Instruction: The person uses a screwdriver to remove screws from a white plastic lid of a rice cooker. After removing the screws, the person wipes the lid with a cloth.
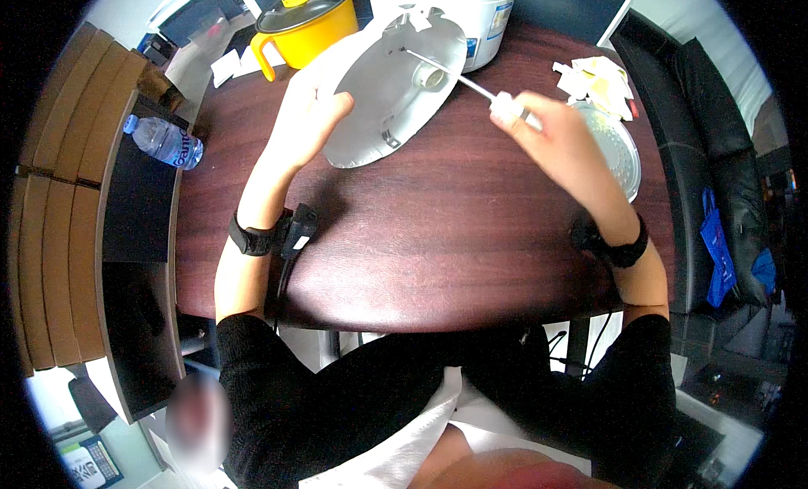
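My left hand (311, 123) grips the left rim of a round, silver metal cover (370, 98), its thumb showing near the edge and its other fingers largely hidden. The cover is tilted up off the table, with its hollow inside toward the right. A short, pale cylindrical fitting (429, 76) sits inside it. In my right hand (551, 131) is a screwdriver (461, 78), held by its light-coloured handle. Its thin shaft points up and left into the cover, and the tip reaches a small dark spot on the inner wall.
Behind the cover stands a white tub-shaped appliance (497, 22), with a yellow lidded pot (316, 34) to its left. A round silvery dish (621, 148) and crumpled wrappers (599, 78) lie at right. On the left are a water bottle (166, 141) and stacked cardboard boxes (55, 262).
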Motion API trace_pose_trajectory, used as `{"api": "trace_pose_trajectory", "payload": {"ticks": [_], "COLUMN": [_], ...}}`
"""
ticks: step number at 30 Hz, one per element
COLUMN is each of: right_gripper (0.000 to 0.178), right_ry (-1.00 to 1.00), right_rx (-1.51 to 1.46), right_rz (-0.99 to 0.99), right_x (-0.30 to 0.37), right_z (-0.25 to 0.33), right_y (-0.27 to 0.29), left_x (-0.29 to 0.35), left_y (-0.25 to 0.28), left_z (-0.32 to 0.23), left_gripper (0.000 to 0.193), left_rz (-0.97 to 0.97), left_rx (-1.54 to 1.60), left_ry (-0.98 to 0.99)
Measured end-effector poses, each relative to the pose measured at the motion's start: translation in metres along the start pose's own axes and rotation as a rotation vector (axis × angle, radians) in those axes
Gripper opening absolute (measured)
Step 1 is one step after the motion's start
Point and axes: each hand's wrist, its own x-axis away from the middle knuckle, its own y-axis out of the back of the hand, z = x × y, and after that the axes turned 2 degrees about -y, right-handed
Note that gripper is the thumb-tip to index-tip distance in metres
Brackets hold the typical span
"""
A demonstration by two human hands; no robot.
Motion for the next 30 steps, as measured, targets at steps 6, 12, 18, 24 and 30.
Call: {"api": "trace_pose_trajectory", "payload": {"ticks": [6,12,18,24,30], "right_gripper": [0.041,0.042,0.031,0.026,0.037], "right_ry": [-0.520,-0.419,0.106,0.362,-0.374], "right_rx": [-0.805,-0.696,0.480,0.412,-0.501], "right_rz": [0.473,0.472,-0.065,-0.277,0.382], "right_x": [0.018,0.013,-0.007,-0.019,0.009], "right_z": [0.032,0.028,-0.001,-0.011,0.010], "right_y": [-0.022,-0.031,-0.013,0.017,-0.013], "left_x": [0.001,0.000,0.001,0.001,0.002], "left_y": [-0.001,-0.001,0.001,-0.002,-0.002], "left_z": [-0.001,-0.005,-0.002,-0.002,-0.002], "left_gripper": [0.059,0.061,0.061,0.061,0.061], "left_rz": [-0.003,0.002,0.000,-0.022,-0.033], "left_rx": [-0.014,-0.081,-0.043,-0.043,-0.055], "left_ry": [0.007,0.002,0.004,0.014,0.037]}}
